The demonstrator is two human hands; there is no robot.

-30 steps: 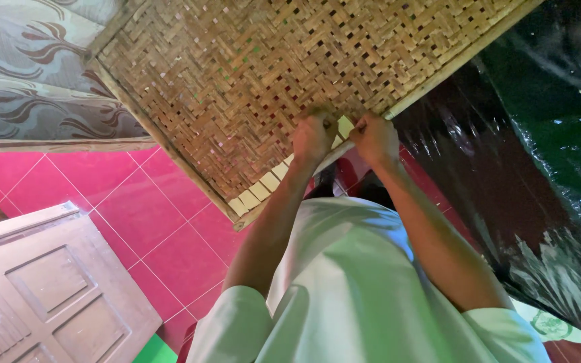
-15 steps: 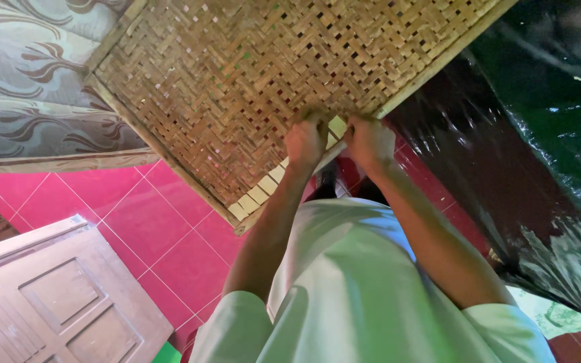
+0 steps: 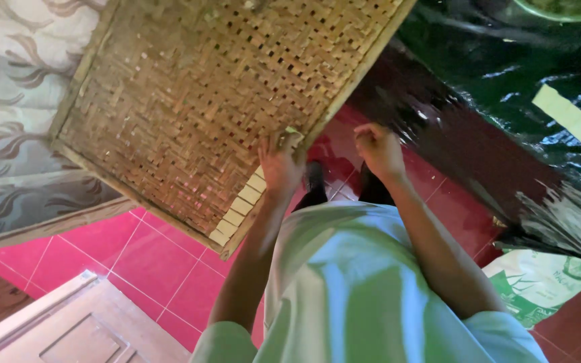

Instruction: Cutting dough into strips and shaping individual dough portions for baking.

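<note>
A: From the head camera, what's in the hands?

B: The left hand (image 3: 280, 161) is on the near edge of the flat brown woven bamboo panel (image 3: 216, 101), fingers closed together around a pale loose strip end there. The right hand (image 3: 379, 149) is off the panel, just beside its edge, curled into a loose fist. Whether it pinches anything I cannot tell

A: And where does the panel sit?

B: It is tilted over the pink tiled floor (image 3: 169, 269), its far side against a grey patterned cloth (image 3: 15, 121). A row of lighter, newer strips (image 3: 240, 208) runs along the lower corner. Dark shiny plastic sheeting (image 3: 506, 101) lies to the right, a pale wooden panelled door (image 3: 75, 329) lower left

A: What could go wrong?

B: My guess: with only one hand on it, the strip end could slip or snap if bent too sharply, and the weave near that corner may loosen. The panel could also slide on the smooth tiles
</note>
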